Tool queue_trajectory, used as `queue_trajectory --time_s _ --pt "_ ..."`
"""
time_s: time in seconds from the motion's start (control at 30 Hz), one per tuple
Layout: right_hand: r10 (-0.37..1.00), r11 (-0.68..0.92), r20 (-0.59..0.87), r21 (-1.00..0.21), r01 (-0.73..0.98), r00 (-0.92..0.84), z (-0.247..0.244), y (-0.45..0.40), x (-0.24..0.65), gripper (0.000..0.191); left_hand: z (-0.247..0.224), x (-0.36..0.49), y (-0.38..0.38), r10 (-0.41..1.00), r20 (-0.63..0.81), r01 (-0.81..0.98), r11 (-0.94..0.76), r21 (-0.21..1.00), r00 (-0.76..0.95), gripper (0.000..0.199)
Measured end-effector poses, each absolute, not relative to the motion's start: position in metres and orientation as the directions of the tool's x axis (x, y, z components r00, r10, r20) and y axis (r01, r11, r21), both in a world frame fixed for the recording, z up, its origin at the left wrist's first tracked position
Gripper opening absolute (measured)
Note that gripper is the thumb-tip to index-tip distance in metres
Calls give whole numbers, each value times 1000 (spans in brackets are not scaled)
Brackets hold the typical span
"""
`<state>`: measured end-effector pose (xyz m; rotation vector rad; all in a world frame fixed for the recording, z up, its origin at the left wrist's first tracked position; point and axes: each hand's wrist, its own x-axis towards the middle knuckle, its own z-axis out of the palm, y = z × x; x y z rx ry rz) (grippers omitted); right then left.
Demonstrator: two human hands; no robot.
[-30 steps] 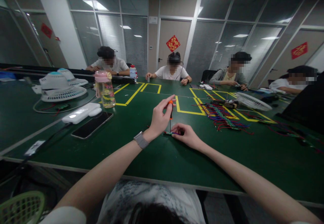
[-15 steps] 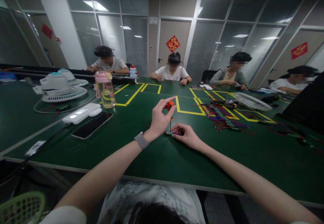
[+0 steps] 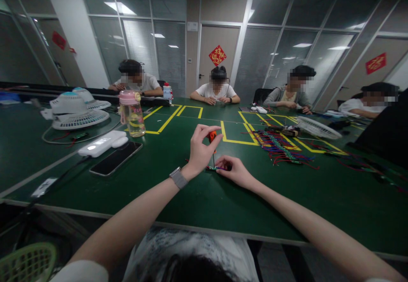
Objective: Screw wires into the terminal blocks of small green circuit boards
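My left hand (image 3: 201, 148) is curled round the orange handle of a screwdriver (image 3: 213, 136), which stands nearly upright with its shaft pointing down. The tip meets a small green circuit board (image 3: 211, 168) lying on the green table (image 3: 191, 205). On the right side of the board my right hand (image 3: 234, 170) is closed, its thumb and fingers pinching the board's end, where dark and purple wires show. Its fingertips are partly hidden.
Left of my hands lie a phone (image 3: 116, 158), a white power strip (image 3: 101, 143) and a bottle (image 3: 131, 114), with fans (image 3: 76, 112) beyond. Wired circuit boards (image 3: 282, 146) lie to the right. Several people sit across the table, one opposite (image 3: 217, 90).
My left hand has shifted slightly, with its fingers more spread over the screwdriver handle. My right hand holds its place. The person opposite has brought their hands closer together.
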<state>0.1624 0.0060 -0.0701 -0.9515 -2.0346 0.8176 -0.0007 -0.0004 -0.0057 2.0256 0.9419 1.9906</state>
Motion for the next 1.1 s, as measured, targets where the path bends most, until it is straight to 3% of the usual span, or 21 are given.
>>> queue_trajectory --time_s 0.07,0.23,0.47,0.7,0.97,1.1 --pt "819 523 343 -777 351 -460 -70 6 162 14 -6 -1 -1 523 849 334 -788 517 -79 19" --pt "819 520 337 -778 353 -463 -69 5 162 13 -9 1 3 614 788 139 -784 605 37 34" --pt "819 524 335 -769 366 -466 -69 6 163 11 -3 -1 -2 533 845 337 -791 510 -28 22" --pt "818 528 337 -762 376 -466 -70 6 163 11 -9 1 3 607 795 162 -785 598 9 34" --pt "825 515 330 -772 372 -458 -69 6 162 11 -3 -2 1 572 818 353 -754 554 -63 21" --pt "827 510 321 -773 376 -463 -67 5 162 11 -6 0 3 633 774 167 -762 625 -11 31"
